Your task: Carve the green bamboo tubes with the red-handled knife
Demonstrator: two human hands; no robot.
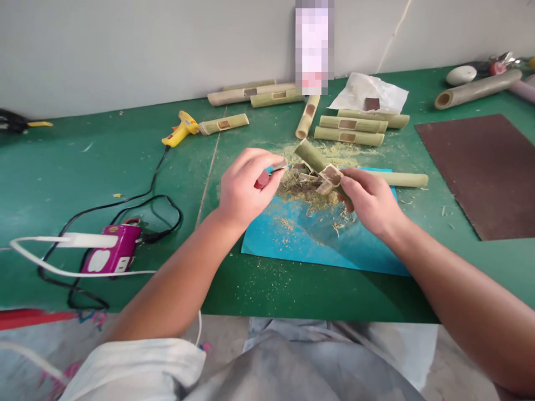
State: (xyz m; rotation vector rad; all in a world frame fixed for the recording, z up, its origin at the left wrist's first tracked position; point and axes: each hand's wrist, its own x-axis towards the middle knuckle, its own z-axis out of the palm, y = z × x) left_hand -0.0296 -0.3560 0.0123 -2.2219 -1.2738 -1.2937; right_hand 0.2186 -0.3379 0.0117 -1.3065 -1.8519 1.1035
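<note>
In the right hand (370, 200), above a messy pile of bamboo shavings (287, 192): a green bamboo tube (310, 155), tilted, with a window cut in the side. Clamped on the tube right beside the window, with the thumb pressed near the edge. Most likely light, because hollow. Hard and stiff too, not squishy. Maybe a bit slippery on the smooth skin. Probably weakest at the window, and able to crack or give splinters there. Best to hold by the round, whole part, away from the thin edges.

Just to the left, near the tube: the left hand (246, 181), closed around a red-ended tool (262, 180). Too hidden to name for sure.

Under both: a blue sheet (267, 236) on the green table (104, 167). Just past the right hand, a pale bamboo tube (405, 179), lying flat. Farther back, more tubes with windows (324, 123), near some white paper (361, 89). Off to the left, a yellow glue gun (183, 130) and a purple socket box (112, 259). Off to the right, a dark brown board (485, 172), lying flat.
</note>
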